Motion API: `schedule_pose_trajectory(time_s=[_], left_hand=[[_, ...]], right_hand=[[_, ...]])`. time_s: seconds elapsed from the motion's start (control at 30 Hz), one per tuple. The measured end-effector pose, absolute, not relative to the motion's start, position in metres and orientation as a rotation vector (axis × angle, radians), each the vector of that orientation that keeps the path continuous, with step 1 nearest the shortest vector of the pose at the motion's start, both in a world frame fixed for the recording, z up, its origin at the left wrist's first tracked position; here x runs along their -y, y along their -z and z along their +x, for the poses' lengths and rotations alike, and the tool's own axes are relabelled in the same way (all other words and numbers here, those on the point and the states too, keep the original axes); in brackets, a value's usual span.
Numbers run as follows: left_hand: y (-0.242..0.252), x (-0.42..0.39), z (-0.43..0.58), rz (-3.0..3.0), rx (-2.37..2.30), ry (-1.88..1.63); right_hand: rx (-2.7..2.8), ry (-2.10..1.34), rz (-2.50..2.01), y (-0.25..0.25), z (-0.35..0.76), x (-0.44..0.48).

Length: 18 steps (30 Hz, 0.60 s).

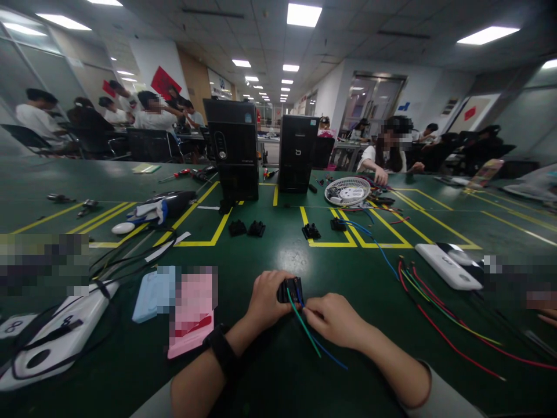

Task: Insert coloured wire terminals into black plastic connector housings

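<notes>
In the middle of the near table, my left hand (268, 297) is closed around a small black terminal block (289, 290). A green wire (304, 325) runs out of the block toward me and to the right. Beside it a blue wire (333, 355) comes from the same block and passes at my right fingertips. My right hand (333, 319) is closed in a pinch on that blue wire, close to the block. The fingers partly cover the wire and the block's lower edge.
Similar black blocks (311, 231) lie ahead, one with blue wires (361, 226). Red, green and yellow wires (435, 302) spread to the right. Two black computer towers (235, 151) stand behind. A white basket (348, 200) is near a co-worker's hand (381, 175). A pink case (191, 345) lies left.
</notes>
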<state>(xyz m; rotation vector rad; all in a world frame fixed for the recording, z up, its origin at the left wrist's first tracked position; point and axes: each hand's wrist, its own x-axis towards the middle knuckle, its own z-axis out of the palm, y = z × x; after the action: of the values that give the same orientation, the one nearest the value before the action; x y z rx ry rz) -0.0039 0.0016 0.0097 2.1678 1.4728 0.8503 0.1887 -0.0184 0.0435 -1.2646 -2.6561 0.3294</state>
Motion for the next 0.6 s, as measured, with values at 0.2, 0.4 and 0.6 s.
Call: schedule_pose_trajectory(time_s=[0.2,0.4,0.6], left_hand=[[-0.0079,-0.0014,-0.0037,2.178,-1.461,-0.871],[-0.0083,-0.0021,-0.0038,2.177,-1.469,-0.865],[-0.0087,-0.0031,-0.0042,2.172,-1.472,-0.847]], right_hand=[[2.542,-0.285,-1.258,-0.0474,0.1899,0.0203],[2.611,-0.311,-1.265,-0.0442,0.1884,0.0188],[2.693,-0.311,-1.353,-0.0450,0.1897,0.0203]])
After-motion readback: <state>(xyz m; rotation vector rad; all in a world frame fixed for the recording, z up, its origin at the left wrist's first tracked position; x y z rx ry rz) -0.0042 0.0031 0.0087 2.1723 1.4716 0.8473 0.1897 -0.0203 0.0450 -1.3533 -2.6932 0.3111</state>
